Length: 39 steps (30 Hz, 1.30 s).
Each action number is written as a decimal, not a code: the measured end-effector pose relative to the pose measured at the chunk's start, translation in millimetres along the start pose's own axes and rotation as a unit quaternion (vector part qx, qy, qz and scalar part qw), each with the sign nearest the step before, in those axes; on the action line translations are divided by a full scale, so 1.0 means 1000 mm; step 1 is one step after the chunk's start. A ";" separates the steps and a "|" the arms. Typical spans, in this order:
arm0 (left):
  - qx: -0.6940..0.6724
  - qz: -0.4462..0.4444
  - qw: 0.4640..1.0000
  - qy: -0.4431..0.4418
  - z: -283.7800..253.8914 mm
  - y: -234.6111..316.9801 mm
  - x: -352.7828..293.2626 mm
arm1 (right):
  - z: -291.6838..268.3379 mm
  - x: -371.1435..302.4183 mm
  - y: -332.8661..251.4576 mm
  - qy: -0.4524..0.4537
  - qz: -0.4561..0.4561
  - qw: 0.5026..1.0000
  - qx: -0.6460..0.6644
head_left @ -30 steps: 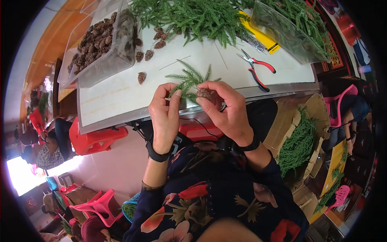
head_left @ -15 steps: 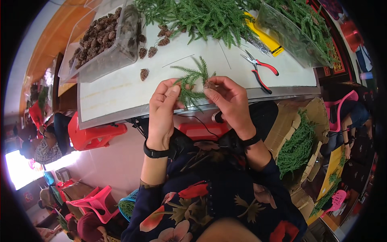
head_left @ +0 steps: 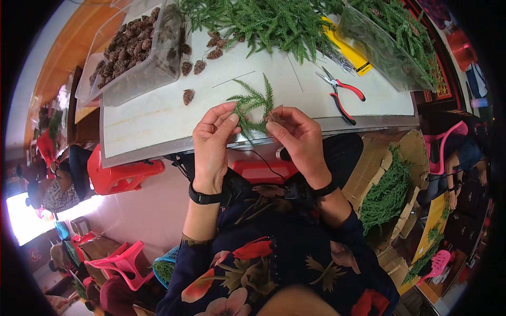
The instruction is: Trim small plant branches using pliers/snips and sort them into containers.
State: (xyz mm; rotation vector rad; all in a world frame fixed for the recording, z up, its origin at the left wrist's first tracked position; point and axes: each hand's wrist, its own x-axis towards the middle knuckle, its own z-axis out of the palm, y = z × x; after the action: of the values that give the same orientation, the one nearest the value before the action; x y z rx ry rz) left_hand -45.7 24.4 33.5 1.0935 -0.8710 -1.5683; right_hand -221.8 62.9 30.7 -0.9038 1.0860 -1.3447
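Above the near edge of the white table, a green artificial pine sprig is held between my two hands. My left hand pinches its left side between thumb and fingers. My right hand is closed on the other side, where a small brown pine cone shows partly at the fingertips. Most of that cone is hidden by the fingers. Farther off on the tabletop lie loose pine cones and thin wires. To the right rest red-and-black pliers, their jaws apart.
A clear bin of pine cones stands at the far left. Green sprigs are heaped at the back, beside a yellow packet and another clear bin. A cardboard box with greenery sits at my right. Other people work nearby.
My right hand has shifted slightly, and the fingers now cover more of the pine cone. The sprig has turned a little, its fronds more upright and curved. The tabletop things stay put.
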 end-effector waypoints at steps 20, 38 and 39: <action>0.148 0.076 0.986 0.018 0.006 0.003 -0.008 | 0.004 -0.004 -0.027 0.004 -0.223 0.894 -0.389; 0.063 -0.010 0.998 0.002 0.012 0.005 -0.009 | 0.002 -0.006 -0.022 0.017 -0.234 0.876 -0.422; 0.043 -0.025 0.999 -0.007 0.010 0.004 -0.009 | 0.002 -0.006 -0.022 0.016 -0.235 0.873 -0.427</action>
State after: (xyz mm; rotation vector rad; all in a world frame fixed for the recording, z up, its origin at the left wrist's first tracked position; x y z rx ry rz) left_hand -52.8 31.8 42.8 1.1749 -0.9347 -1.5942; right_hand -225.5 67.4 53.4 -1.9004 1.5922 -1.2385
